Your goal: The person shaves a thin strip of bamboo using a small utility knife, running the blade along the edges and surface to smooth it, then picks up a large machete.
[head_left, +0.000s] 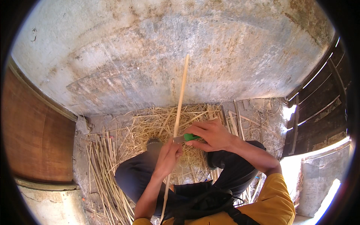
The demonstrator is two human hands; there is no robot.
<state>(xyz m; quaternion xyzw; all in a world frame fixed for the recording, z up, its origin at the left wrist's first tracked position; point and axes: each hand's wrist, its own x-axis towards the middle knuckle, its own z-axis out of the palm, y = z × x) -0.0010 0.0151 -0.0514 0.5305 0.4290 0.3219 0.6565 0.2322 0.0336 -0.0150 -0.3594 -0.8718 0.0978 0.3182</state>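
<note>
A long, pale bamboo strip point(181, 94) slants up from beside my lap toward the wall. My left hand point(168, 158) is closed around its middle. In my right hand point(214, 135) is a green-handled knife point(191, 137), gripped with the fingers wrapped over the handle. The knife's short blade point(179, 139) lies across the strip just above my left fingers. Whether its edge cuts into the strip is too small to tell.
Shavings point(150, 122) cover the floor between my bent legs and the stained wall point(168, 45). Several thin strips point(102, 176) lie in a pile on the left, near a brown wooden panel point(39, 131). More strips point(238, 119) lie at the right, before dark slatted boards point(318, 112).
</note>
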